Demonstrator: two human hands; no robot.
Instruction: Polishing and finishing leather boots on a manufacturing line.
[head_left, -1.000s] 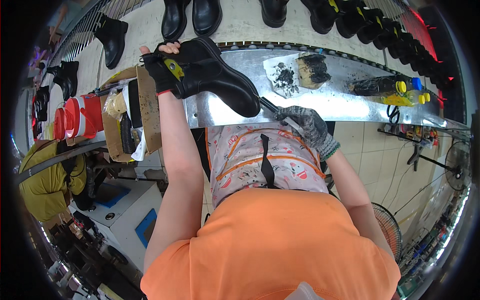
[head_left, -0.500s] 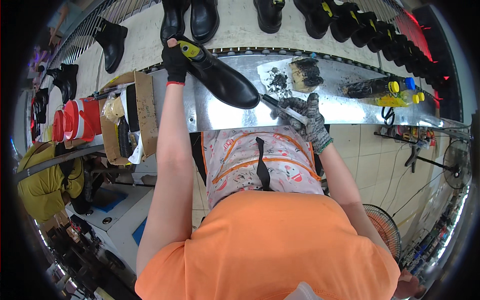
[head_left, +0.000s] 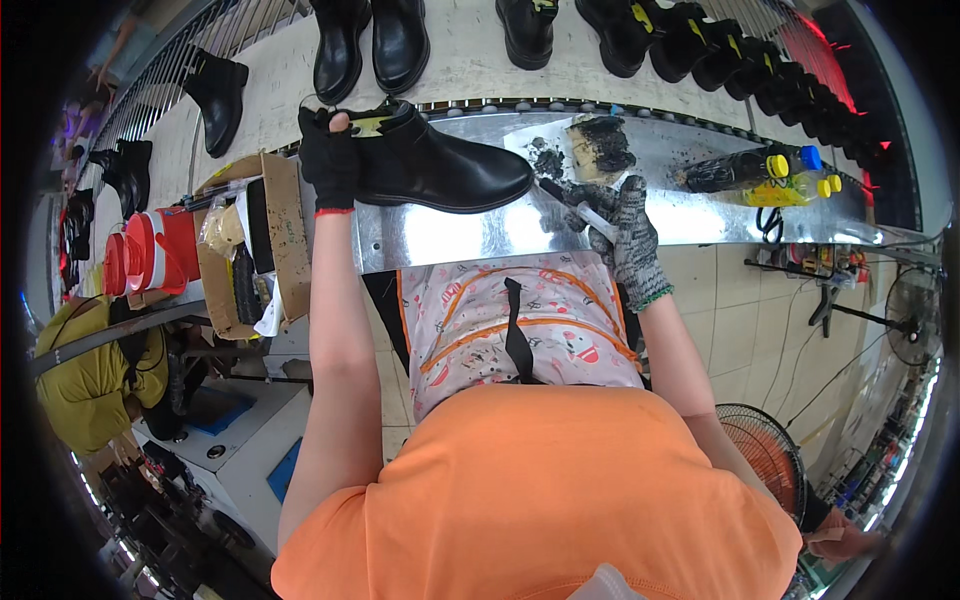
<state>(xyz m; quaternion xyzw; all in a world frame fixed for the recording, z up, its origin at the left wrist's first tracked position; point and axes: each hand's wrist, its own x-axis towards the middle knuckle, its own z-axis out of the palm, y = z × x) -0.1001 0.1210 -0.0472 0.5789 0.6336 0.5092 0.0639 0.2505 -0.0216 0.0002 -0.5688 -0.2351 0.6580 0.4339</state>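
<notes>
My left hand (head_left: 332, 165), in a black glove with a red cuff and a bare thumb tip, grips the top of a black ankle boot (head_left: 450, 165). The boot is held side-on over the metal bench, its toe pointing right and its yellow lining showing. In a grey knit glove, my right hand (head_left: 632, 235) is closed round a slim white-handled tool (head_left: 597, 221). Its dark end reaches close to the boot's toe; whether they touch I cannot tell. Behind that hand lie a black-stained pale pad (head_left: 601, 150) and a white sheet (head_left: 519, 141) with black smears.
Bottles with yellow and blue caps (head_left: 735, 172) lie on the right of the metal bench (head_left: 420, 240). A cardboard box (head_left: 290, 235) and a red bucket (head_left: 165, 250) stand left. Beyond runs a belt (head_left: 470, 60) with several black boots. Someone in yellow (head_left: 90, 370) is at lower left.
The boot has turned from a downward slant to nearly level, showing its side. My left hand has come lower and left with it. The tool remains near the toe.
</notes>
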